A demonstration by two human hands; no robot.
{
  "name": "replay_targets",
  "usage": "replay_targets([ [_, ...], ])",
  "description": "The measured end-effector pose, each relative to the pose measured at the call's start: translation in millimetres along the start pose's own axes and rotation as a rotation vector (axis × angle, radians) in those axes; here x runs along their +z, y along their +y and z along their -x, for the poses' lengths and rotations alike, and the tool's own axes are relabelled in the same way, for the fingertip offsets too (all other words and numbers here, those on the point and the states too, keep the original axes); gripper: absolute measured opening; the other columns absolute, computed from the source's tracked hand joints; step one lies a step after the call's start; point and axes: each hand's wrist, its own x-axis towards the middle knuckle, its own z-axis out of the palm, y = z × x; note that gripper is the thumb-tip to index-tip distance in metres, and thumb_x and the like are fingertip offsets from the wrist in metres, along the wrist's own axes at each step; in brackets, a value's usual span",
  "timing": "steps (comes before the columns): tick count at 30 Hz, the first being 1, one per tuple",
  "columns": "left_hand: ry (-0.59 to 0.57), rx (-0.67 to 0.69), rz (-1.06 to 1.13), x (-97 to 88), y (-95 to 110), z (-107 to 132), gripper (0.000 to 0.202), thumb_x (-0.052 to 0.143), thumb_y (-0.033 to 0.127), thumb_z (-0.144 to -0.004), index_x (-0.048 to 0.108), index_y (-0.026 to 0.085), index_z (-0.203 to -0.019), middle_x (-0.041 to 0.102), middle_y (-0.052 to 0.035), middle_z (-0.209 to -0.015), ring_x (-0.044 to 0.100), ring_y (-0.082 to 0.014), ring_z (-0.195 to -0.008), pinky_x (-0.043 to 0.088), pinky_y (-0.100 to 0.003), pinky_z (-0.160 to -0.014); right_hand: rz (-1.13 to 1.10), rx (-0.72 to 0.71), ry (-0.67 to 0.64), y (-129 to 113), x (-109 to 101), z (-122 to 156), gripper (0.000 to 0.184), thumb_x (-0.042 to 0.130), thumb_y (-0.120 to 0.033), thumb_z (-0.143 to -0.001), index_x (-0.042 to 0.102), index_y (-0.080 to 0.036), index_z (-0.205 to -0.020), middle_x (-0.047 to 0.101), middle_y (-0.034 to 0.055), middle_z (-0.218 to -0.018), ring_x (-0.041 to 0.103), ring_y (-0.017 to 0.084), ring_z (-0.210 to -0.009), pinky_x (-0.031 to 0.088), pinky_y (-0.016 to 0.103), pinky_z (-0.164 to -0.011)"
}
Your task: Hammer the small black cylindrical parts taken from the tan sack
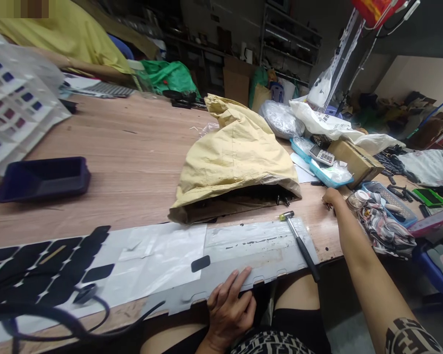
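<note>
My left hand [229, 306] rests at the table's near edge, fingers spread flat on the rim of a long grey sheet [266, 248]. A small black oval piece [200, 263] lies on that sheet just left of the fingers. My right hand [331, 197] reaches out to the right side of the table, fingers curled down on the wood near a small dark object; what they hold, if anything, is hidden. A small hammer [300, 243] with a black handle lies on the sheet between my hands. An open tan sack [232, 157] sits behind it.
A dark blue tray [44, 178] stands at the left. Several black cut-out pieces [47, 268] lie on white plastic [158, 255], with a black cable [77, 324] in front. Boxes, bags, a calculator [322, 156] and a basket [387, 201] crowd the right edge.
</note>
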Motion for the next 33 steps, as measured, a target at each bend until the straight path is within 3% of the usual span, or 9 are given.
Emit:
replay_targets([
  [3, -0.023, 0.021, 0.14, -18.1, 4, -16, 0.014, 0.067, 0.016, -0.079, 0.061, 0.023, -0.069, 0.074, -0.0052, -0.11, 0.065, -0.0283, -0.108, 0.039, -0.046, -0.095, -0.1, -0.07, -0.073, 4, -15, 28, 0.023, 0.077, -0.025, -0.085, 0.072, -0.003, -0.092, 0.072, 0.0132, -0.082, 0.07, 0.022, -0.075, 0.055, 0.03, -0.068],
  [7, -0.07, -0.02, 0.416, -24.8, 5, -68, 0.018, 0.064, 0.008, -0.083, 0.067, 0.023, -0.093, 0.069, -0.0047, -0.089, 0.066, -0.0194, -0.084, 0.052, -0.034, -0.077, -0.32, -0.278, -0.183, -8, -15, 83, 0.02, 0.07, -0.029, -0.086, 0.073, -0.015, -0.1, 0.07, 0.001, -0.073, 0.062, 0.012, -0.057, 0.048, 0.02, -0.052],
  [10, -0.227, -0.246, 0.611, 5.5, -3, -120, 0.028, 0.066, 0.023, -0.088, 0.065, 0.023, -0.116, 0.069, -0.0073, -0.107, 0.067, -0.0193, -0.088, 0.057, -0.034, -0.079, -0.719, -0.546, -0.477, -36, 2, 127, 0.031, 0.076, -0.033, -0.078, 0.072, -0.016, -0.103, 0.066, -0.0017, -0.071, 0.053, 0.009, -0.049, 0.042, 0.02, -0.045],
  [13, -0.421, -0.444, 0.917, 50.5, -17, -160, 0.067, 0.08, 0.034, -0.076, 0.054, 0.026, -0.137, 0.062, -0.0114, -0.132, 0.069, -0.0223, -0.096, 0.059, -0.038, -0.082, -0.909, -0.654, -0.649, -65, 23, 155, 0.03, 0.079, -0.032, -0.073, 0.073, -0.015, -0.097, 0.056, -0.0054, -0.063, 0.047, 0.007, -0.045, 0.038, 0.02, -0.041],
  [15, -0.513, -0.493, 1.132, 74.1, -27, -174, 0.071, 0.083, 0.034, -0.071, 0.056, 0.023, -0.136, 0.066, -0.0108, -0.127, 0.069, -0.0255, -0.102, 0.059, -0.041, -0.087, -0.972, -0.657, -0.697, -78, 32, 160, 0.026, 0.079, -0.031, -0.072, 0.072, -0.015, -0.092, 0.054, -0.006, -0.062, 0.048, 0.007, -0.046, 0.037, 0.02, -0.042],
  [20, -0.463, -0.555, 1.106, 92.1, -47, -173, 0.059, 0.08, 0.031, -0.073, 0.064, 0.018, -0.128, 0.071, -0.0093, -0.123, 0.066, -0.0275, -0.113, 0.051, -0.042, -0.102, -1.029, -0.595, -0.722, -86, 42, 147, 0.03, 0.083, -0.029, -0.067, 0.069, -0.015, -0.088, 0.057, -0.0049, -0.067, 0.049, 0.007, -0.05, 0.038, 0.019, -0.043],
  [23, -0.442, -0.587, 0.991, 90.1, -55, -166, 0.05, 0.08, 0.032, -0.073, 0.067, 0.018, -0.12, 0.075, -0.0079, -0.11, 0.069, -0.0257, -0.103, 0.055, -0.038, -0.092, -1.114, -0.554, -0.721, -86, 47, 132, 0.039, 0.088, -0.028, -0.062, 0.066, -0.018, -0.092, 0.06, -0.0057, -0.07, 0.049, 0.007, -0.051, 0.037, 0.018, -0.044],
  [28, -0.477, -0.559, 0.947, 89.8, -64, -163, 0.028, 0.078, 0.031, -0.075, 0.068, 0.018, -0.097, 0.074, -0.0041, -0.093, 0.069, -0.02, -0.088, 0.054, -0.031, -0.081, -1.219, -0.56, -0.69, -81, 66, 111, 0.031, 0.087, -0.035, -0.066, 0.069, -0.016, -0.085, 0.056, -0.007, -0.059, 0.042, 0.005, -0.044, 0.032, 0.019, -0.041],
  [33, -0.492, -0.484, 0.824, 91.2, -64, -163, 0.025, 0.074, 0.032, -0.079, 0.07, 0.019, -0.1, 0.073, -0.0038, -0.094, 0.067, -0.0189, -0.087, 0.052, -0.03, -0.082, -1.221, -0.597, -0.697, -73, 78, 106, 0.03, 0.079, -0.038, -0.078, 0.078, -0.015, -0.097, 0.056, -0.0047, -0.061, 0.047, 0.007, -0.048, 0.035, 0.02, -0.044],
])
